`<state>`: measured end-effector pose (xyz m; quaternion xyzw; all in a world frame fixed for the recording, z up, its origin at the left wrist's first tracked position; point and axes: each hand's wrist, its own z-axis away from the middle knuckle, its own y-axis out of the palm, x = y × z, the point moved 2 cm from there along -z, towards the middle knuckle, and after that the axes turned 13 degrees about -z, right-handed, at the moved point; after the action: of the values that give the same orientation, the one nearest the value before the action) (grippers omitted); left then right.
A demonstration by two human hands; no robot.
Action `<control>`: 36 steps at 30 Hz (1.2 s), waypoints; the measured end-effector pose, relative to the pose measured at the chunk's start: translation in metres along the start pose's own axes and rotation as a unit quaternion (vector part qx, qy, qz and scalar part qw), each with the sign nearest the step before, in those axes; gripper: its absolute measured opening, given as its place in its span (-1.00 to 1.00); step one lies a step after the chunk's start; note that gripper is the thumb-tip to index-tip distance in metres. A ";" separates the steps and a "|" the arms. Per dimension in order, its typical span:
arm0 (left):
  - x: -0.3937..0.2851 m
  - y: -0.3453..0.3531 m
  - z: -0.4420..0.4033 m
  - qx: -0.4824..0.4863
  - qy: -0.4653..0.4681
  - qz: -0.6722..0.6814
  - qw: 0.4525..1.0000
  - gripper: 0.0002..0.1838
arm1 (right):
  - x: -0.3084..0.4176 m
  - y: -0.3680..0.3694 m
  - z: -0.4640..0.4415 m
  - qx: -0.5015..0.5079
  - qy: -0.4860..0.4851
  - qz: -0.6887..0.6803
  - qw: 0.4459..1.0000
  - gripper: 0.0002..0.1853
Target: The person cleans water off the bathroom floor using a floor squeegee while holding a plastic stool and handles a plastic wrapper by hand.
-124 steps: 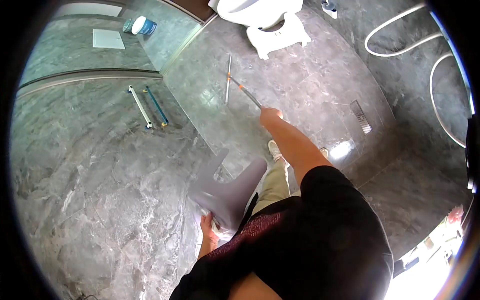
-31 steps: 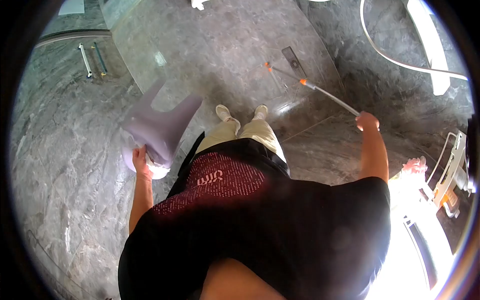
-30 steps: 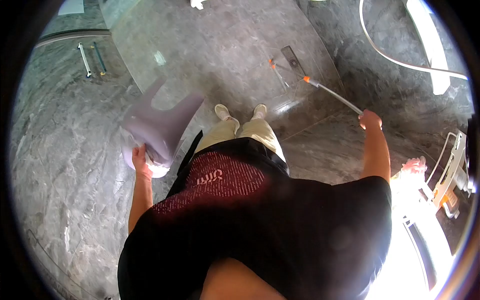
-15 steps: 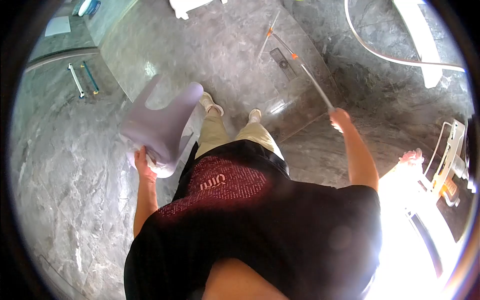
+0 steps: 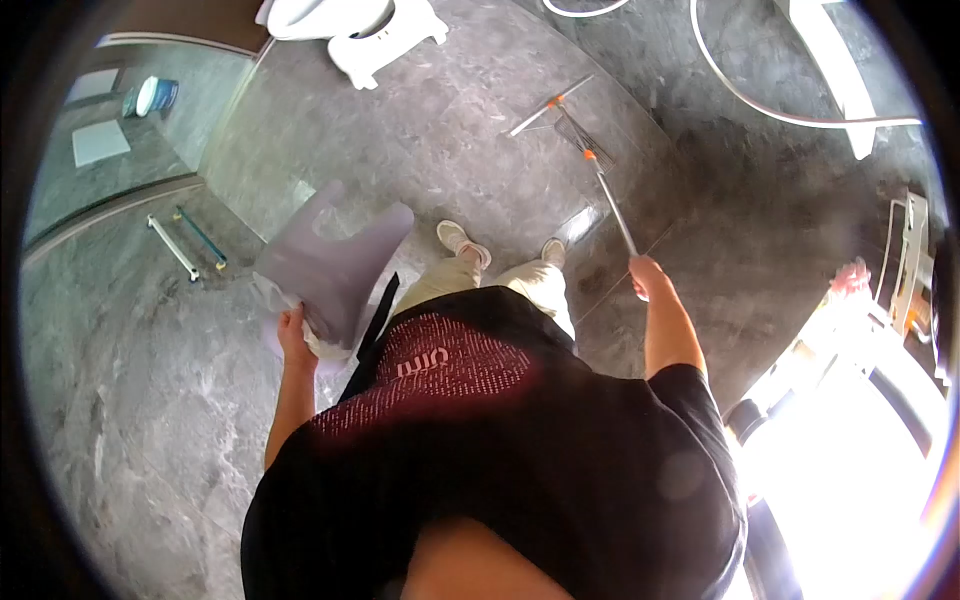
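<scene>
In my right hand (image 5: pixel 648 278) is the grey pole of a squeegee (image 5: pixel 615 208) with orange joints, its fingers wrapped round the end. The squeegee's thin blade lies across the floor beside the drain grate (image 5: pixel 592 140). My left hand (image 5: pixel 294 337) grips a white cloth (image 5: pixel 277 298) against a light purple plastic stool (image 5: pixel 335 262), which it holds up at my left side. Part of the cloth is hidden behind the fingers and stool. My two shoes are on the grey floor between the stool and the pole.
A white footstool (image 5: pixel 385 48) stands before the toilet (image 5: pixel 318 14). Two rods, one white (image 5: pixel 172 248) and one teal (image 5: pixel 202 238), are at the left. Behind glass are a tub (image 5: pixel 158 96) and a white panel (image 5: pixel 100 143). A white hose (image 5: pixel 745 95) curves at the upper right.
The squeegee's blade has moved down and turned, now over the drain's upper end. My right hand has come lower and a little left. The view has shifted, showing more of the footstool and toilet.
</scene>
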<state>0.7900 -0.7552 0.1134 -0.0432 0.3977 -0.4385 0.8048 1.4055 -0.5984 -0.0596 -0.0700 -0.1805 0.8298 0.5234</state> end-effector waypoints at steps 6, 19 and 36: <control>-0.020 -0.030 -0.117 0.097 0.057 -0.021 0.993 -0.92 | -0.063 -0.062 0.046 -0.135 -0.138 0.328 0.925 -0.61; -0.070 0.001 -0.205 0.098 0.064 -0.036 0.993 -0.85 | -0.018 0.025 0.017 0.036 0.150 -0.236 0.959 -0.94; -0.215 0.010 -0.297 0.045 0.022 0.005 0.999 -0.83 | 0.286 0.118 0.087 0.019 0.215 -0.575 0.789 -0.80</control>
<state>0.5312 -0.5074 0.0369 0.0052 0.3951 -0.4525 0.7994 1.1527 -0.4079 -0.0024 -0.1199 -0.0549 0.3427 0.9301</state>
